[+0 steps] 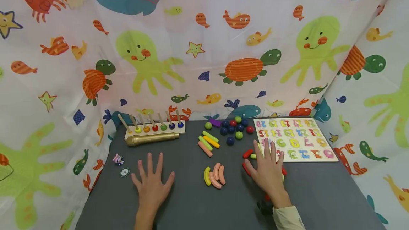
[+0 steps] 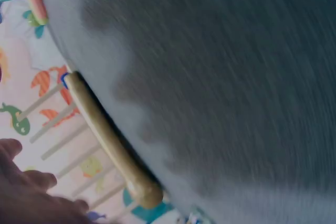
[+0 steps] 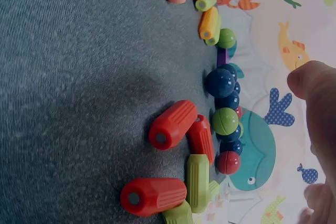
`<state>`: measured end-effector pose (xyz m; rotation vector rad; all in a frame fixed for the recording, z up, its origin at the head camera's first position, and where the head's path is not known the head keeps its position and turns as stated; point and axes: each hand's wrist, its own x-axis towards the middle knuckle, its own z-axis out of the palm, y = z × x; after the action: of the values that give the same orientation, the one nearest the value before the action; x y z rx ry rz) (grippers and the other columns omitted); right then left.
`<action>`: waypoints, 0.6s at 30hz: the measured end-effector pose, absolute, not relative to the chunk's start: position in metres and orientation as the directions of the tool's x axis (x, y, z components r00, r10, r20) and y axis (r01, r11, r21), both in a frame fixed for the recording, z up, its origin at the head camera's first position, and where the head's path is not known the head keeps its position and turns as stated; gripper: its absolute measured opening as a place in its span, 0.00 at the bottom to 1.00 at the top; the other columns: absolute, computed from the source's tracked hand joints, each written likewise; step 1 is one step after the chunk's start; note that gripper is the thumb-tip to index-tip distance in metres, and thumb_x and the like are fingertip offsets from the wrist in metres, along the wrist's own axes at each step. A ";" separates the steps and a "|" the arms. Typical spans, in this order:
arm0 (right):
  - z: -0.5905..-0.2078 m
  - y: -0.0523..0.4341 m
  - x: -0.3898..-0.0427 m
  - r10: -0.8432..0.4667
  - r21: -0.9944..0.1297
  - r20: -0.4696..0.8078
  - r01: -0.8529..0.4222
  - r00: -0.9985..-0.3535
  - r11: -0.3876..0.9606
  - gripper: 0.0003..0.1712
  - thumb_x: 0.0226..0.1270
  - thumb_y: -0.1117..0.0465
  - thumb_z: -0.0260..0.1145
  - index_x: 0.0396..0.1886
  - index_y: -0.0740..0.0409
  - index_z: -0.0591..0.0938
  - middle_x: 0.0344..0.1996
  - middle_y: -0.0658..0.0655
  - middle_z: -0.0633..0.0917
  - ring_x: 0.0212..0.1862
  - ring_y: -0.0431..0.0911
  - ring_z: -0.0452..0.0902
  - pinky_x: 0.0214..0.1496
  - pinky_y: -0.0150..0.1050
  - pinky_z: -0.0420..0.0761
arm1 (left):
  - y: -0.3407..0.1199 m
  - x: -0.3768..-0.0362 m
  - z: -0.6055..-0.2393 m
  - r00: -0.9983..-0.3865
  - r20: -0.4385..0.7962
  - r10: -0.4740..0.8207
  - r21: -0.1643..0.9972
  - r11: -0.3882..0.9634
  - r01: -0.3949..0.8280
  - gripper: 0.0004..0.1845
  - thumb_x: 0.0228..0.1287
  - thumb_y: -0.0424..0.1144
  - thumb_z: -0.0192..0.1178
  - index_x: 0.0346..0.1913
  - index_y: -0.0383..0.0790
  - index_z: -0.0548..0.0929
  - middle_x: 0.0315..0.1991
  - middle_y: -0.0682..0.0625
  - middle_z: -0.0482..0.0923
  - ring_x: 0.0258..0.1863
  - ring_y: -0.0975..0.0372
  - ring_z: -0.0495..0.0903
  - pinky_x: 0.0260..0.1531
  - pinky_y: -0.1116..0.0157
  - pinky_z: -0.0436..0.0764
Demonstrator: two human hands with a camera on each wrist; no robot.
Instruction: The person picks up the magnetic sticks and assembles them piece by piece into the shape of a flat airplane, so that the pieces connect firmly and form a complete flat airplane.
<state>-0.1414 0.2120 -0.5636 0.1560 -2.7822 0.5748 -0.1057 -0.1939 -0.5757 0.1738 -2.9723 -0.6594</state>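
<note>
head view: grey felt table (image 1: 191,201) w/ sea-animal cloth behind. left hand (image 1: 152,182) lies flat, fingers spread, lower left of centre, holding nothing; brass tube (image 1: 152,138) & peg board (image 1: 154,127) above it. right hand (image 1: 267,171) flat, fingers straight, resting over red & green cylinder pieces (image 3: 173,123), lower right of centre, just left of number puzzle board (image 1: 295,139). balls (image 1: 234,127) & curved pieces (image 1: 214,175) between the hands.

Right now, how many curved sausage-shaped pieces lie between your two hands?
4, in one cluster on the grey mat between the left hand and the right hand: a yellow piece at the left, then three pink pieces beside it. None looks hidden.
</note>
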 end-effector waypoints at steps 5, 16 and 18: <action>-0.560 0.211 -0.142 -0.059 -0.506 0.237 -0.175 -0.970 0.845 0.47 0.75 0.52 0.71 0.86 0.60 0.61 0.83 0.74 0.53 0.82 0.73 0.45 0.75 0.76 0.46 | -0.178 -0.106 -0.572 -0.991 0.052 -0.125 0.725 0.687 -0.049 0.45 0.80 0.54 0.62 0.88 0.44 0.51 0.86 0.32 0.41 0.82 0.31 0.41 0.71 0.25 0.46; -0.555 0.189 -0.138 0.027 -0.802 0.167 -0.120 -0.986 0.585 0.31 0.77 0.64 0.69 0.76 0.65 0.74 0.60 0.68 0.84 0.54 0.58 0.86 0.55 0.58 0.84 | -0.129 -0.110 -0.563 -0.973 -0.159 -0.165 0.985 0.037 -0.167 0.31 0.83 0.42 0.60 0.79 0.34 0.65 0.64 0.32 0.80 0.58 0.46 0.84 0.56 0.53 0.82; -0.558 0.181 -0.138 0.025 -0.828 0.138 -0.101 -0.990 0.551 0.27 0.77 0.64 0.69 0.72 0.64 0.78 0.55 0.65 0.86 0.49 0.54 0.88 0.52 0.53 0.86 | -0.121 -0.111 -0.564 -0.972 -0.177 -0.155 0.984 -0.027 -0.175 0.29 0.82 0.39 0.60 0.77 0.30 0.67 0.60 0.32 0.82 0.54 0.47 0.86 0.52 0.58 0.85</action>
<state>-0.1377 0.1815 -0.5584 0.0654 -2.6473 1.4271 -0.1105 -0.1209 -0.5637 0.3730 -2.2009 -2.2308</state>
